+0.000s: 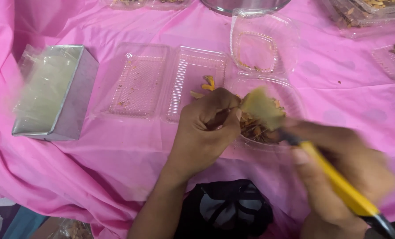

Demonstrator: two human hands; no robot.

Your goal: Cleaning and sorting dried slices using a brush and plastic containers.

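My left hand (204, 128) is closed on a yellowish wedge of fruit or vegetable (261, 108), held over a clear plastic container (290, 95) with brown and orange scraps (253, 128) in it. My right hand (343, 172), blurred by motion, grips a yellow-handled tool (334, 177) with a black end. Its tip meets the wedge; the blade itself is hidden.
A metal loaf tin (56, 90) lined with clear plastic sits at the left on the pink tablecloth (118, 159). An open clear clamshell (168, 82) with a few orange bits lies in the middle. More clear containers (261, 42) are behind and at the top right (365, 11). A dark bag (226, 210) is below.
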